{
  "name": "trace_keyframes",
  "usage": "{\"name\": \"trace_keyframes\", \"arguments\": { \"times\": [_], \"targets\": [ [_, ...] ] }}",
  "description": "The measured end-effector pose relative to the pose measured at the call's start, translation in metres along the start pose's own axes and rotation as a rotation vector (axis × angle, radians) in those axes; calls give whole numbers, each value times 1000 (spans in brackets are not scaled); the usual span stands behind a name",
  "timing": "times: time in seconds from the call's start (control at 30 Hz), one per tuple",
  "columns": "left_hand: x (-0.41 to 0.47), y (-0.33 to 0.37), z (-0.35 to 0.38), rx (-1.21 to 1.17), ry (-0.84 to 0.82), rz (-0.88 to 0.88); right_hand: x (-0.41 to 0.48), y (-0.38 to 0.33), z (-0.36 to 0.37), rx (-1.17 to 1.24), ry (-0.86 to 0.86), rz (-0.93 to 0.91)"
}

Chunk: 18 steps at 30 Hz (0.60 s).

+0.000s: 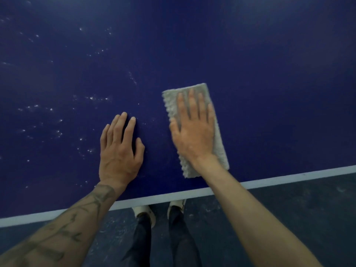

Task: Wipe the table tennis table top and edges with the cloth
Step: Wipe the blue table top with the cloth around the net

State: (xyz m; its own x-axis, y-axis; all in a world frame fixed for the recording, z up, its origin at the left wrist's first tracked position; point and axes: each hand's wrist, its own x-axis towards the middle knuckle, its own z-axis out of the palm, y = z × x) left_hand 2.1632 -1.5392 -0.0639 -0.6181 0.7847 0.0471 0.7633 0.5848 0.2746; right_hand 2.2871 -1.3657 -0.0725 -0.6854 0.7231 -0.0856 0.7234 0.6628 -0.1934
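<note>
A view from above looks down on a dark blue table tennis table (250, 54), seen from its near edge. A white line (289, 179) runs along that edge, slanting up toward the right. Two bare forearms reach in from the bottom over the edge and onto the top.

The right hand (193, 132) lies flat, palm down, on a folded pale grey cloth (217, 132), fingers straight and slightly spread, pressing it against the table. The cloth is a long rectangle with a fluffy texture. It lies lengthwise away from the person, its near end just inside the white line, right of the middle of the near edge.

The left hand (120, 149) rests flat on the bare blue surface just to the left of the cloth, not touching it, with fingers straight and close together and the thumb out to the side. Its forearm carries a dark tattoo (63, 228).

Small whitish specks (57, 132) are scattered over the table top on the left side, beyond and beside the left hand.

Below the table edge are a dark mottled floor (289, 218), two light shoes (143, 213) and dark trouser legs (179, 237).
</note>
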Motion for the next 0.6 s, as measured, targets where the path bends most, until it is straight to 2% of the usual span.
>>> {"name": "trace_keyframes", "arguments": {
  "times": [0.1,0.17,0.3,0.43,0.5,0.6],
  "targets": [
    [-1,0,-1,-1,1,2,-52,-24,11,40,-1,-190],
    [-2,1,-2,-7,0,-1,-76,-8,10,31,-12,-232],
    [-2,1,-2,-16,-10,-3,-64,37,-4,-38,-23,-5],
    [-3,0,0,-19,-4,10,-24,11,-4,-29,32,170],
    [-4,-2,1,-19,-4,12,-28,-20,6,15,45,98],
    [-4,-4,1,-40,-10,20,-72,-37,16,43,19,-123]
  ]
}}
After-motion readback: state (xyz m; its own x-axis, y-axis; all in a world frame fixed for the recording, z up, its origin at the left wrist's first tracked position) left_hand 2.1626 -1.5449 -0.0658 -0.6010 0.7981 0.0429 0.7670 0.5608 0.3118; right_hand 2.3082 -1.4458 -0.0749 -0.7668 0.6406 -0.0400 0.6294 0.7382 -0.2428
